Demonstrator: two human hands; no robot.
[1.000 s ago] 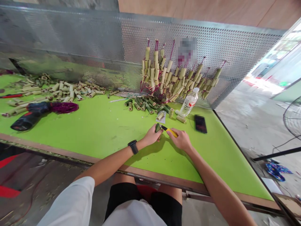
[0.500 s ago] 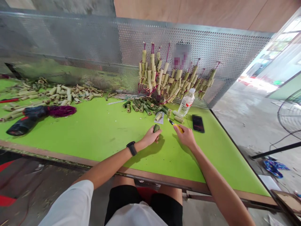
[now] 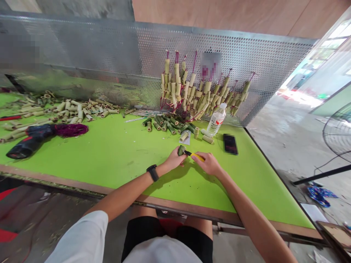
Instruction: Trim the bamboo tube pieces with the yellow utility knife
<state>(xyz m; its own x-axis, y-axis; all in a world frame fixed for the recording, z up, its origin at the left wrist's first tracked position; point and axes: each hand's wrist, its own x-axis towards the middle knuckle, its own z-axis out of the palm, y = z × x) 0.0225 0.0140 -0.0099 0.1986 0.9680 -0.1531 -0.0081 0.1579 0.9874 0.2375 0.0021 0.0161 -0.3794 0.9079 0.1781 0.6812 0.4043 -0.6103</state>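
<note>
While the left hand [image 3: 174,159] grips a short green bamboo piece [image 3: 181,150] above the worktop [image 3: 115,157], the right hand [image 3: 210,163] holds a yellow knife [image 3: 199,157] just to its right. The left fingers are wrapped around the bamboo, hiding its lower part; the right fingers are closed on the knife handle. The knife's long axis runs leftward and slightly away from the person, with the dark blade end at the bamboo's right side; whether the edge touches it is too small to tell. The bamboo seems to stand tilted, though its exact axis is unclear. It lies leftward of the right fingers, beyond the blade, and just in front of a loose pale bamboo piece [image 3: 184,137].
</note>
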